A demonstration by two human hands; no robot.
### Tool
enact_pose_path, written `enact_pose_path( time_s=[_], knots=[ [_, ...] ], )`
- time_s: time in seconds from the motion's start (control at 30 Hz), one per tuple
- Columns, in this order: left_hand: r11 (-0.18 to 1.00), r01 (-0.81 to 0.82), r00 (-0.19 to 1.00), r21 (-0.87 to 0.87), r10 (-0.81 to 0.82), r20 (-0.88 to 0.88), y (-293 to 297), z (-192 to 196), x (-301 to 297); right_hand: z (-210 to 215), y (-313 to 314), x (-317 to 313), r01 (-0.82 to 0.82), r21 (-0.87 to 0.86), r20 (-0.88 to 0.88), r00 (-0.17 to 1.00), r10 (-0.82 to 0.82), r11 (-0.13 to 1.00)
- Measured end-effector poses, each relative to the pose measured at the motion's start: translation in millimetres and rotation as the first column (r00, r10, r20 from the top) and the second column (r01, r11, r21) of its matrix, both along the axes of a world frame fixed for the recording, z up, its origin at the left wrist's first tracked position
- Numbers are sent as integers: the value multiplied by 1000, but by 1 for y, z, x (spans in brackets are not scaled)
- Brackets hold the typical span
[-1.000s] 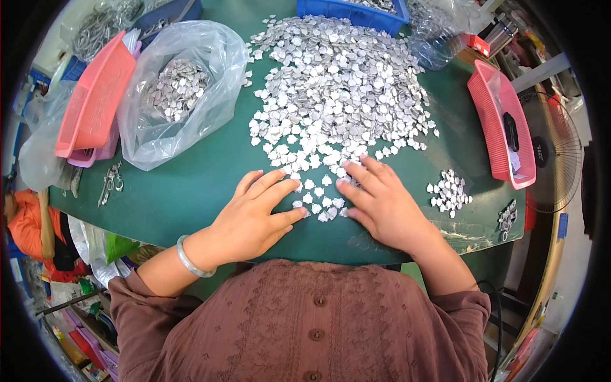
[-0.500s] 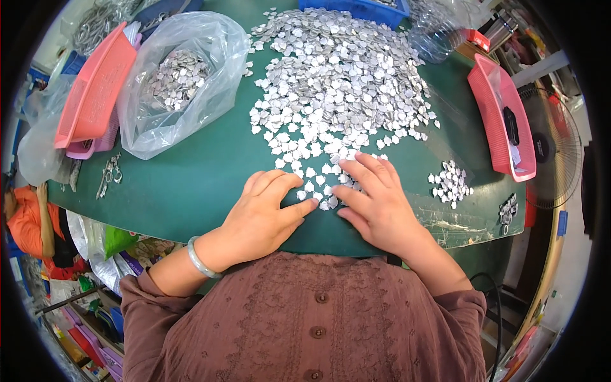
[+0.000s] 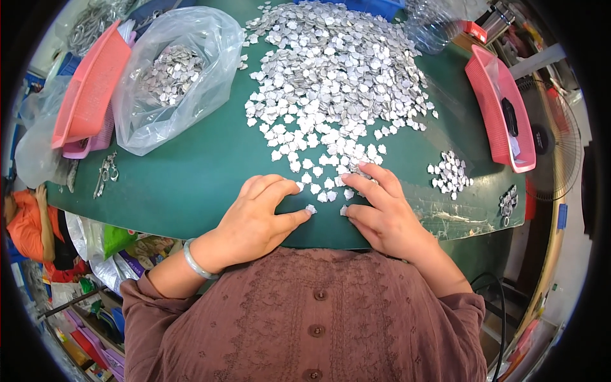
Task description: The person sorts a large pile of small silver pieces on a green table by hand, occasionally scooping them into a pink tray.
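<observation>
Many small flat silver charms [image 3: 337, 70], each with a little loop, lie heaped on the green tabletop [image 3: 184, 184]. Their near end thins out into loose pieces between my hands. My left hand [image 3: 254, 213], with a pale bangle at its wrist, has one charm [image 3: 310, 209] at the tips of its thumb and index finger; another finger touches a charm beside it. My right hand [image 3: 388, 213] pinches a charm [image 3: 344, 210] between thumb and index finger. Its other fingers spread over the loose charms near the heap. The undersides of both hands are hidden.
At left stand an open clear plastic bag [image 3: 219, 95] of charms and a tilted pink basket [image 3: 89, 95]. Metal clasps [image 3: 107, 173] lie below them. At right are a small charm pile [image 3: 450, 174], another pink basket [image 3: 496, 108] and key-ring hardware [image 3: 508, 202]. An orange-clad person [image 3: 28, 223] is far left.
Each hand's thumb and index finger have closed together at a charm, drawn slightly toward me from the loose pieces. The view has shifted a little.
</observation>
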State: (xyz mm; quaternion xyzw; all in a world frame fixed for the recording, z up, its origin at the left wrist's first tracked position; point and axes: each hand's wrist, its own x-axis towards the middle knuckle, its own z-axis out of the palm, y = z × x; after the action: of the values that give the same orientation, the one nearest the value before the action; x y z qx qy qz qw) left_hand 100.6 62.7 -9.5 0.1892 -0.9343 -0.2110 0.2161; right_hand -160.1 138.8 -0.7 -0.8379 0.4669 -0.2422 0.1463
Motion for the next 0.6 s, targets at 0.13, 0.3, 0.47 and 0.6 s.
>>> enact_pose_path(
  time_s=[0.13, 0.3, 0.47, 0.6],
  knots=[
    [999, -21, 999, 31, 22, -32, 3, -4, 2, -7, 3, -3, 66, -17, 13, 998, -66, 998],
    [992, -125, 991, 6, 125, -56, 7, -6, 4, -9, 1, 6, 115, -60, -9, 993, -115, 992],
    [989, -148, 986, 13, 148, -79, 10, -7, 2, -3, -2, 15, 101, -87, -145, 983, -113, 991],
    [990, -138, 987, 4, 138, -82, 13, -7, 0, -1, 5, 9, 87, -70, -150, 984, -96, 994]
  ],
)
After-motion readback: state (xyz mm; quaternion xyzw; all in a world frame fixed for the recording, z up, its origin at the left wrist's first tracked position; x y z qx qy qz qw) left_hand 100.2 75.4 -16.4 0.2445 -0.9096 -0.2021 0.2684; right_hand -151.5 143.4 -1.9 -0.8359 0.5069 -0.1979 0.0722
